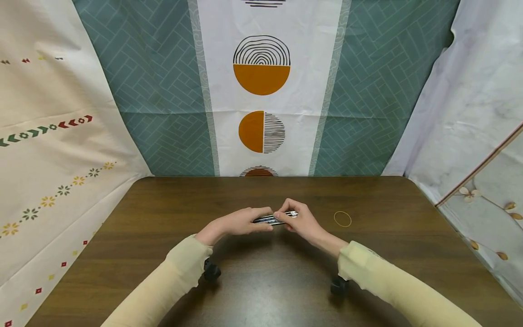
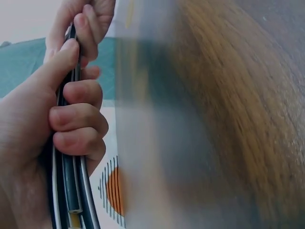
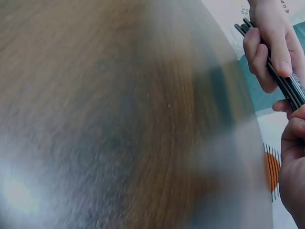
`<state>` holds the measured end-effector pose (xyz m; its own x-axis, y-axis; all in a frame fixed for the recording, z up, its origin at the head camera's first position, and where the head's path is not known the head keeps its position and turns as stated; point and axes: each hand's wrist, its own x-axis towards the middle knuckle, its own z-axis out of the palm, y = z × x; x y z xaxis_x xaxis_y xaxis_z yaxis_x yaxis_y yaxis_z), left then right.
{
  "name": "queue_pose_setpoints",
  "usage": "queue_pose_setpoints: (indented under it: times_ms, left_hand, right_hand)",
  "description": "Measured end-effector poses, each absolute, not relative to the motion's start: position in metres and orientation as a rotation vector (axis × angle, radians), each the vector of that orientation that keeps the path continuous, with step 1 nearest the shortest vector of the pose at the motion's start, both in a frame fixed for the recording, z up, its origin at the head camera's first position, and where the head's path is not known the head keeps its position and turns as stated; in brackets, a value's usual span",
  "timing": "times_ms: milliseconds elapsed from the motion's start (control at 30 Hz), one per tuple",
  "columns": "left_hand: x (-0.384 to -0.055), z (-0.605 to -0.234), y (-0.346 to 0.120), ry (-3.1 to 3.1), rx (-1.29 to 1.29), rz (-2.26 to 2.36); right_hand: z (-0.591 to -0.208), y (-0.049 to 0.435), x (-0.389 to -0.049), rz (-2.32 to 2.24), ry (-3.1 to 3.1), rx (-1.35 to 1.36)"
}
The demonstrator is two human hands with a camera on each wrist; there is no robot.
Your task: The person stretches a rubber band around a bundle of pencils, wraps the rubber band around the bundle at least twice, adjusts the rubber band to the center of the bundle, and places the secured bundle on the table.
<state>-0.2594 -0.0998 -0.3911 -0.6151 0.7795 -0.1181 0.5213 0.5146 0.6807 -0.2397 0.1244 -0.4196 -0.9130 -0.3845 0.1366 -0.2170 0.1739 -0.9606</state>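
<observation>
A bundle of slim, dark pencils with pale stripes is held above the table between both hands. My left hand grips one part of the bundle; in the left wrist view its fingers curl round the pencils, whose ends stick out below the palm. At the other end my right hand pinches the bundle between thumb and fingers, close beside the left fingertips. In the right wrist view the pencils run from one hand to the other. Their exact number is hidden by the fingers.
A thin yellow rubber band lies on the brown wooden table, right of the right hand. Patterned cloths hang at the back and along both sides. Dark wrist-worn devices show under the sleeves.
</observation>
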Motion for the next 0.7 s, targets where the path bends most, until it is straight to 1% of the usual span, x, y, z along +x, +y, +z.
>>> queue_pose_setpoints:
  times_ms: [167,433,700]
  left_hand:
    - [-0.258,-0.390,-0.096,2.334,1.093,0.840]
    - [-0.257,-0.391,-0.091,2.341,1.089,0.806]
    - [-0.256,-0.388,-0.085,2.413,1.162,0.690]
  right_hand:
    - [-0.418,0.127,-0.233,-1.826,2.366,-0.529]
    - [-0.413,0.120,-0.211,-1.925,2.457,-0.209]
    - [-0.418,0.118,-0.194,-1.918,2.561,-0.202]
